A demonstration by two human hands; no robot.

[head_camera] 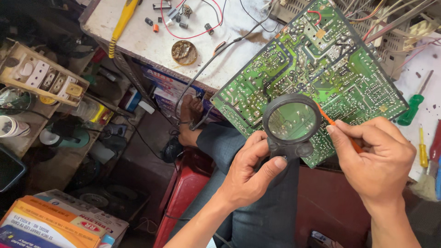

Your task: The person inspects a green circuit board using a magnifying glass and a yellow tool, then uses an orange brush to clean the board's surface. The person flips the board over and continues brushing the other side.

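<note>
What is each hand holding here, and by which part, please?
Left hand grips the black magnifying glass by its handle; right hand pinches a thin orange tool along its shaft.

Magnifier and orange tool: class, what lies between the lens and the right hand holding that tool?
In the head view, only green circuit board shows between the magnifier and the right hand, crossed by the orange tool.

both forearms reach forward, left hand and right hand with fingers curled in closed grips.
</note>
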